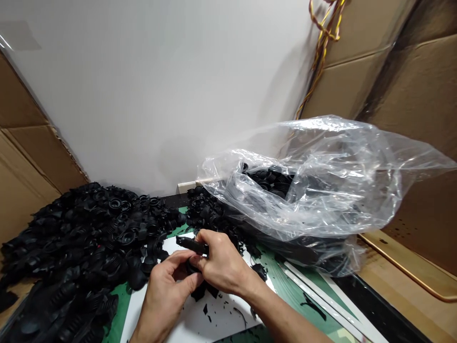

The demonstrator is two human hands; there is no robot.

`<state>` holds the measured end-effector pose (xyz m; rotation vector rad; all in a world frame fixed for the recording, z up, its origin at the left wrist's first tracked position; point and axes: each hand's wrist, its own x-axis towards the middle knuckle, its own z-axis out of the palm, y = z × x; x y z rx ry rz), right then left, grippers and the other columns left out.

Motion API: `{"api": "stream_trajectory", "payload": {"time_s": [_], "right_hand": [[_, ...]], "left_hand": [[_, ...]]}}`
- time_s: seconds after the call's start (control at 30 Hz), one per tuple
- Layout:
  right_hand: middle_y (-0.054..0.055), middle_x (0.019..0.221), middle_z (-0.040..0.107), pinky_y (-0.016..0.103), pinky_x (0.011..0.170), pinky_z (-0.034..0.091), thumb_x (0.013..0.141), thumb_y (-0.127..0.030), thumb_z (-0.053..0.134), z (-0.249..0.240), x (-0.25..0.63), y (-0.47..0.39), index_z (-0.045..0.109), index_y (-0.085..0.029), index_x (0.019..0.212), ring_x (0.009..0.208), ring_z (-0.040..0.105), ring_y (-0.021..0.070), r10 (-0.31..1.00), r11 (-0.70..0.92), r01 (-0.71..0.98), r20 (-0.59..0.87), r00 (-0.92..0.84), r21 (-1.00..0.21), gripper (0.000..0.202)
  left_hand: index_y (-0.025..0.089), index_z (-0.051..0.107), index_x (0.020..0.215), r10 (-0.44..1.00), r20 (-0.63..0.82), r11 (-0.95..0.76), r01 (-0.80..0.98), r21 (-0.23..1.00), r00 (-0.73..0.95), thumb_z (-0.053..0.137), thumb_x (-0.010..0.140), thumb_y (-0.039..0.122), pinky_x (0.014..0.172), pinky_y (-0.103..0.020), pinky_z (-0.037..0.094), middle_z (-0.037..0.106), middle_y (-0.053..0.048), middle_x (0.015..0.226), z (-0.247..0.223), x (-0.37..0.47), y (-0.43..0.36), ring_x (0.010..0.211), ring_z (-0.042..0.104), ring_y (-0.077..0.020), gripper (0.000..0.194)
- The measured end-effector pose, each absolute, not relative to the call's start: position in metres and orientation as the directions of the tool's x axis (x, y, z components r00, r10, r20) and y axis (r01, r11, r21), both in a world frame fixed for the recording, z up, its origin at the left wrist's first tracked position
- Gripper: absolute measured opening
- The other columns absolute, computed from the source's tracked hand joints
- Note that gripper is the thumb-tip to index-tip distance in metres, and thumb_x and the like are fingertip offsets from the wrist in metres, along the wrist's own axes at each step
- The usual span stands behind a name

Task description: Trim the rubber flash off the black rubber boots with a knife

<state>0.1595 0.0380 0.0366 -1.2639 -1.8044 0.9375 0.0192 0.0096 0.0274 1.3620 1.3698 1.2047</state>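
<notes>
A small black rubber part sits pinched between both hands low over the white sheet, where black trimmings already lie scattered, so it looks held there to let the scraps fall on the sheet. The right hand is closed around a dark knife-like tool pointing left, while the left hand curls its fingers shut on the part from below. A heap of rubber boots lies to the left, a clear plastic bag of more to the right.

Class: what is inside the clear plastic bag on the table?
The plastic bag holds black ribbed rubber parts, visible near its opening. Glare and folds in the plastic hide how far they fill it.
</notes>
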Motion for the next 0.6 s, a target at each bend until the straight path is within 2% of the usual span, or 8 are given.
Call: {"api": "stream_trajectory", "payload": {"time_s": [0.1, 0.23, 0.37, 0.5, 0.6], "right_hand": [[0.002, 0.068, 0.06, 0.025, 0.055, 0.031, 0.07, -0.017, 0.057, 0.036, 0.161, 0.039, 0.055, -0.02, 0.066, 0.063, 0.051, 0.016, 0.958, 0.244, 0.405, 0.153, -0.243, -0.881, 0.005], [0.003, 0.066, 0.061, 0.025, 0.053, 0.032, 0.071, -0.016, 0.053, 0.032, 0.162, 0.042, 0.057, -0.019, 0.067, 0.061, 0.051, 0.0158, 0.959, 0.241, 0.405, 0.151, -0.242, -0.882, 0.007], [0.001, 0.06, 0.058, 0.024, 0.05, 0.031, 0.069, -0.014, 0.052, 0.029, 0.162, 0.043, 0.057, -0.018, 0.064, 0.056, 0.048, 0.0138, 0.961, 0.223, 0.386, 0.136, -0.239, -0.895, 0.008], [-0.001, 0.061, 0.057, 0.022, 0.051, 0.034, 0.066, -0.009, 0.049, 0.026, 0.163, 0.045, 0.057, -0.016, 0.065, 0.056, 0.048, 0.012, 0.959, 0.172, 0.223, 0.111, -0.261, -0.96, 0.01], [-0.001, 0.061, 0.056, 0.022, 0.054, 0.036, 0.067, -0.011, 0.05, 0.025, 0.164, 0.047, 0.059, -0.015, 0.067, 0.058, 0.049, 0.012, 0.953, 0.114, 0.1, 0.081, -0.292, -0.988, 0.009]], "left_hand": [[0.018, 0.075, 0.077, 0.988, 0.099, -0.075, 0.199, 0.977, -0.115, 0.075, 0.052, 0.015, 0.061, -0.025, 0.053, 0.073, -0.003, 0.076, 0.025, 0.022, 0.01, 0.068, 0.064, -0.0193, 0.025], [0.017, 0.074, 0.08, 0.979, 0.083, -0.06, 0.126, 0.99, -0.186, 0.077, 0.049, 0.015, 0.063, -0.026, 0.056, 0.074, -0.004, 0.079, 0.021, 0.021, 0.01, 0.068, 0.067, -0.0199, 0.031], [0.016, 0.074, 0.077, 0.977, 0.056, -0.04, 0.081, 0.996, -0.206, 0.078, 0.046, 0.015, 0.062, -0.026, 0.057, 0.075, -0.003, 0.073, 0.023, 0.02, 0.009, 0.067, 0.068, -0.0212, 0.031], [0.015, 0.074, 0.078, 0.974, 0.006, 0.001, 0.027, 1.0, -0.227, 0.08, 0.043, 0.016, 0.066, -0.028, 0.058, 0.076, -0.005, 0.073, 0.033, 0.021, 0.009, 0.07, 0.07, -0.0236, 0.035], [0.015, 0.074, 0.078, 0.963, -0.032, 0.025, -0.027, 0.999, -0.267, 0.081, 0.041, 0.016, 0.071, -0.031, 0.058, 0.076, -0.006, 0.073, 0.038, 0.021, 0.009, 0.073, 0.071, -0.0252, 0.038]]}}
